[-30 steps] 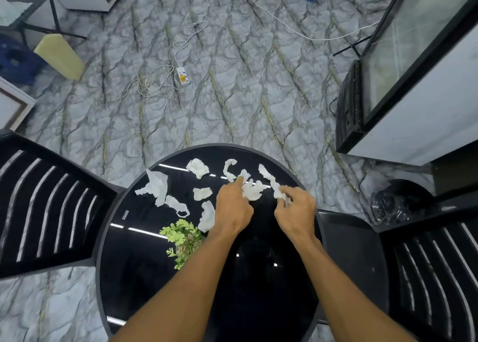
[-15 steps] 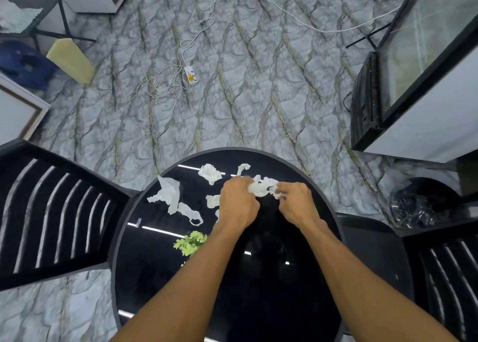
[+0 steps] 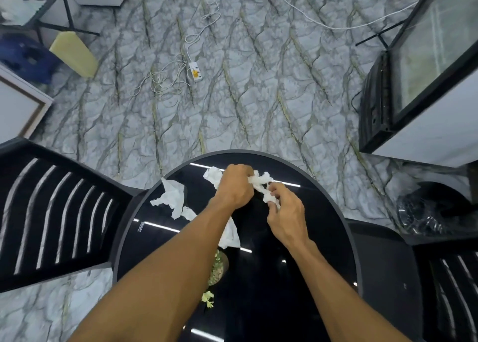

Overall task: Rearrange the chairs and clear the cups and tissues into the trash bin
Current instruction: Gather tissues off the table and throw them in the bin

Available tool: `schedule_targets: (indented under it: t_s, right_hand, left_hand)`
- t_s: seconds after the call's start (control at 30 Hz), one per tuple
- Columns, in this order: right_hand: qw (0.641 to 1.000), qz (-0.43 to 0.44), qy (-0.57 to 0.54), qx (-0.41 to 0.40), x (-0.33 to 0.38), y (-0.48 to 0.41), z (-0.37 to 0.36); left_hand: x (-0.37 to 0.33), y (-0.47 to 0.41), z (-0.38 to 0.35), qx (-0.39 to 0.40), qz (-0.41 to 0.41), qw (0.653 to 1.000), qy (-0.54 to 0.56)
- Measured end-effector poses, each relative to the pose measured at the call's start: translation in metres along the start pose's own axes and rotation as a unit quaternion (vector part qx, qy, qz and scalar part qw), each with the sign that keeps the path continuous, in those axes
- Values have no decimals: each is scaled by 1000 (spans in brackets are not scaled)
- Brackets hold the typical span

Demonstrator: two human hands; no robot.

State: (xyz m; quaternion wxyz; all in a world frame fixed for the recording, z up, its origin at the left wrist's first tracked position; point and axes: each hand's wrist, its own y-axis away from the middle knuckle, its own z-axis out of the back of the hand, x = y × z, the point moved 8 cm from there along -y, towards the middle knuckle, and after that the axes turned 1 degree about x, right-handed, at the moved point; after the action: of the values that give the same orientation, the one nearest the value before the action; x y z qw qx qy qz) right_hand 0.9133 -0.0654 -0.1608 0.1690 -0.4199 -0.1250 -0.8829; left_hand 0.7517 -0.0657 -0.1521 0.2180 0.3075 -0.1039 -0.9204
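Both hands are over the far side of the table (image 3: 336,212): left hand (image 3: 234,186) and right hand (image 3: 285,216) each pinched shut on one wad of tissues (image 3: 261,184). Loose tissues lie at the left (image 3: 172,195) and beside the left forearm (image 3: 230,234). Gathering looks partway done; nothing is binned. The bin (image 3: 424,212), far right, is dark and half cut off. No cups in sight. A plant (image 3: 218,268) hides under the arm.
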Motion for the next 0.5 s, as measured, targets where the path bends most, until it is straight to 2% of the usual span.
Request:
schedule_targets:
  t_s: [0.1, 0.17, 0.33, 0.5]
  right_hand:
    - [999, 40, -26, -8, 25, -11, -15]
    - [999, 32, -25, 17, 36, -23, -32]
    - [996, 22, 38, 75, 41, -33, -68]
    - [984, 12, 100, 149, 47, -23, -93]
  left_hand:
    - [33, 4, 46, -84, 52, 993, 69]
    - [62, 5, 66, -108, 81, 987, 86]
    - [93, 1, 46, -49, 86, 995, 28]
    - [94, 0, 45, -45, 70, 996, 18]
